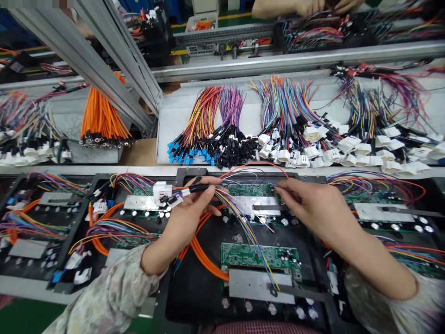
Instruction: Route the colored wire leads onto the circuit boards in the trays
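Observation:
My left hand is closed around a wire harness whose white connector sticks out to the left. Loose coloured wires fan from it down to the right. My right hand pinches the end of a red-orange wire at the right edge of the upper green circuit board. A silver plate lies along that board. Below is a second circuit board with a silver plate, and thick orange cables run to its left side.
Behind the black tray lie bundles of red-yellow wires, purple wires and multicoloured harnesses. Orange cables lie at the left by a metal post. Trays with wired boards flank mine. Another person's hands are at the top.

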